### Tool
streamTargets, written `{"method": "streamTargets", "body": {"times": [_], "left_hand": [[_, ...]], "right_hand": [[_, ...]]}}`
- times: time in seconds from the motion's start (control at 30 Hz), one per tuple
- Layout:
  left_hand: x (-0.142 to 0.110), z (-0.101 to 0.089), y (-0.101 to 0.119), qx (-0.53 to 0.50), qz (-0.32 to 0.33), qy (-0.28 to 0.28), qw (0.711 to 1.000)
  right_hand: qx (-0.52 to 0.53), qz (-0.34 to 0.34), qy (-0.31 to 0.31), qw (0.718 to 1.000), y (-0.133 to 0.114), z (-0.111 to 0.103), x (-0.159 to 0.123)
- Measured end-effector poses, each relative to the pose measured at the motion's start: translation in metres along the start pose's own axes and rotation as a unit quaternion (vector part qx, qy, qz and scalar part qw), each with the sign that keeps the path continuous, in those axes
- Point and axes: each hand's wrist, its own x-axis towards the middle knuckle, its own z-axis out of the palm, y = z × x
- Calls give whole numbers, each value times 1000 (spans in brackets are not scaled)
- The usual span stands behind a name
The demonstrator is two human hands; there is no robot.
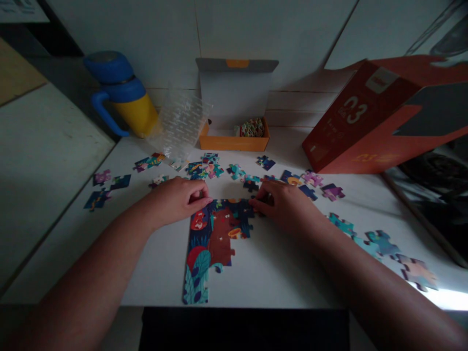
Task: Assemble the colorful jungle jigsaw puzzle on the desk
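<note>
A partly joined jigsaw [214, 239] with a brown bear and leaves lies on the white table [278, 273]. My left hand [179, 197] rests at its top left corner, fingers curled and pressed down on the edge pieces. My right hand [283, 202] is at the top right corner, fingers pinched on a dark puzzle piece [256, 202] touching the joined part. Loose pieces [234, 171] lie scattered just beyond both hands.
An open orange box [234, 141] with more pieces stands at the back. Left of it are a clear plastic sheet [181, 124] and a blue-and-yellow jug [122, 95]. A big red carton [380, 117] lies at right. More loose pieces [380, 243] sit near my right forearm.
</note>
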Motion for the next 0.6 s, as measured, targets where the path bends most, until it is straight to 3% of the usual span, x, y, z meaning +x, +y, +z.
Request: {"method": "streamTargets", "body": {"times": [0.6], "left_hand": [[-1,1,-1,-9,7,-9,1000]], "right_hand": [[-21,-32,21,999,1,4,-2]]}}
